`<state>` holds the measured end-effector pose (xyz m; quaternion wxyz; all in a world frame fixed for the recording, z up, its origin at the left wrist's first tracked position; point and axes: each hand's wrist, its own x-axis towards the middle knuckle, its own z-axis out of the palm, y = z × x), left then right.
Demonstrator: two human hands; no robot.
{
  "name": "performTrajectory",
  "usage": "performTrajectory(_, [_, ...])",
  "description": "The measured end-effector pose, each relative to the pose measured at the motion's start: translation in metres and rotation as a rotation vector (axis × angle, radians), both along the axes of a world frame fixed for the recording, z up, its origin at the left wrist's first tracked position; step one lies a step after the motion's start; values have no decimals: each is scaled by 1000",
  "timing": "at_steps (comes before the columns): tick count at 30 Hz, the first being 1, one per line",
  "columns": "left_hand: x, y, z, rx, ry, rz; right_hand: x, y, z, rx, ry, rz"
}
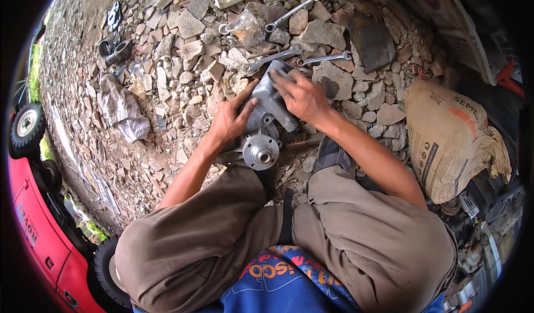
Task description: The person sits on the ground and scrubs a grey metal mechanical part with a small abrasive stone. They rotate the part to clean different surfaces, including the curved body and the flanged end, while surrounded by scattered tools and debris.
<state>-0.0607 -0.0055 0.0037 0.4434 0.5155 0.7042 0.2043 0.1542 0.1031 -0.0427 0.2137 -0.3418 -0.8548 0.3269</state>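
A grey cast-metal water pump (256,115) with a round bolt-holed hub lies on the rubble between my knees. My left hand (231,118) is closed on its left side, fingers along the casting and thumb on top. Bent over the pump's upper right part, my right hand (302,96) presses its darkened fingertips to the metal; whatever may be under them is hidden. Just beyond the pump are a combination wrench (272,58) and a shorter wrench (325,58). Farther off lies another wrench (292,14).
Broken stones and tile pieces cover the ground. A brown paper sack (445,140) stands at the right, with metal parts below it. At the left lie a crumpled grey cloth (122,107) and black rubbery pieces (115,50). A red vehicle (47,241) is at the far left.
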Motion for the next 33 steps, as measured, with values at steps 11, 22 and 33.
performTrajectory(11, [-1,-1,-1,-19,-44,26,4,-6,8,-19,-46,207])
performTrajectory(22, [-2,0,1,-44,-30,29,-8,19,5,6,-52,40])
performTrajectory(33, [-2,0,-3,-5,-30,20,-13,29,11,-23,-80,80])
